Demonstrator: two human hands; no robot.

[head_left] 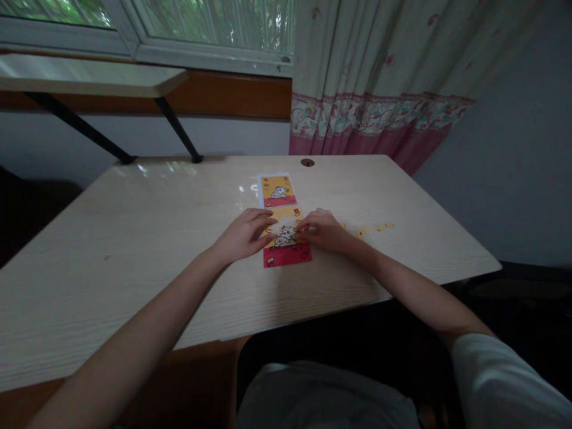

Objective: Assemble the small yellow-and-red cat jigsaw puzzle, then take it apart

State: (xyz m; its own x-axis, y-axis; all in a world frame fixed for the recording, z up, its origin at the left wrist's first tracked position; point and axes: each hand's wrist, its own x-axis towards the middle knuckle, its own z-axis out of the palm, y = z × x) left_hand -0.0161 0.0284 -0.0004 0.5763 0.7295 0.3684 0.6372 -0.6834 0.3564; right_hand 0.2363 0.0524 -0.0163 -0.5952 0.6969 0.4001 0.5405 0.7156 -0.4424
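Observation:
A yellow and red picture (286, 257) with a white cartoon animal lies flat on the table; it looks like a jigsaw puzzle, with a pale patch in its upper middle. My left hand (245, 234) rests at its left edge, thumb and fingers apart and touching the picture. Over the right edge, my right hand (324, 230) has its fingertips drawn together in a pinch; whatever lies between them is too small to make out. Just beyond sits a smaller printed card (277, 189) showing a similar design. Several small yellow pieces (379, 227) are scattered right of my right hand.
The pale wooden table (147, 238) has a round cable hole (307, 162) near its back edge. A raised shelf (93, 74) on black metal supports stands at the back left. Behind the table hang a patterned curtain (379, 71) and a window (214, 30).

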